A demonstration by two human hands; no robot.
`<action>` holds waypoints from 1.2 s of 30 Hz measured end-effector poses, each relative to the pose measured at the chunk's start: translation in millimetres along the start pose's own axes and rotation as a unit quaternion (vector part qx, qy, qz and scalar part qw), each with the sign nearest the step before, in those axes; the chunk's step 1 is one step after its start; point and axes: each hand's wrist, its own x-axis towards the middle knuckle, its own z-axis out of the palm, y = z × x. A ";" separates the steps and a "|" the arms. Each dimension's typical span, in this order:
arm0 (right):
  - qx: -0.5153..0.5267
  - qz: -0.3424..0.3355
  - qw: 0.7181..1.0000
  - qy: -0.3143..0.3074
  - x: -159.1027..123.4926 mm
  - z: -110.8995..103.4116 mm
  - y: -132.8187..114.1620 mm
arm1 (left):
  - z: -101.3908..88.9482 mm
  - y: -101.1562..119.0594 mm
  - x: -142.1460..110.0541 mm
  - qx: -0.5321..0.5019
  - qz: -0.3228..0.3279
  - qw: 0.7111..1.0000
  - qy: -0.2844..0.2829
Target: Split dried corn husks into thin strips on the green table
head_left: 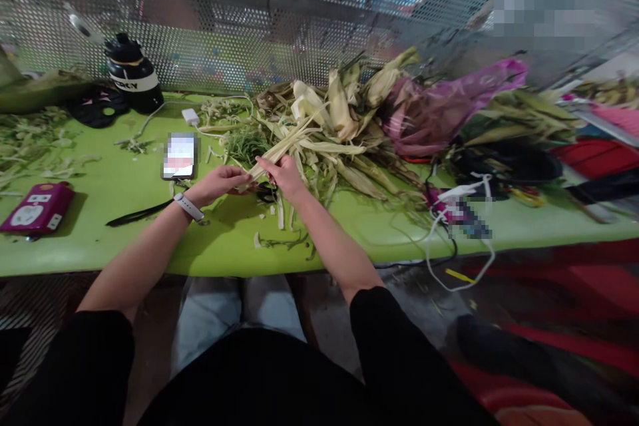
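Over the green table point(214, 249), both my hands meet on a bundle of pale dried corn husk strips point(287, 142). My left hand point(223, 183) is closed on the lower end of the strips, thumb and fingers together. Farther up, my right hand point(282, 176) pinches the same bundle, which slants away to the upper right. A tuft of thin green stems point(244, 145) lies just behind my hands. Beyond it is a heap of corn husks point(344, 106). A small dark object point(267, 192) sits under my right hand, partly hidden.
A phone point(180, 156), a purple outlet box point(38, 210) and a black strap point(140, 214) lie on the left, with a black bottle point(132, 73) behind. A pink plastic bag point(439, 103) and a white cable point(432, 249) are on the right. Perforated metal point(224, 20) borders the back.
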 end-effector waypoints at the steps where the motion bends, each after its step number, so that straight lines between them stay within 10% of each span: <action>1: 0.003 0.005 1.000 -0.001 -0.8 0.3 -1.3 | -0.9 -0.6 0.0 -0.026 -0.008 1.000 -0.005; 10: 0.059 0.060 0.990 -0.114 -7.0 1.4 -12.7 | -1.8 -0.1 0.4 -0.180 -0.054 0.982 0.021; 36: 0.109 0.065 0.992 -0.005 0.3 4.0 1.0 | 6.9 4.7 -3.2 -0.068 -0.026 0.996 0.045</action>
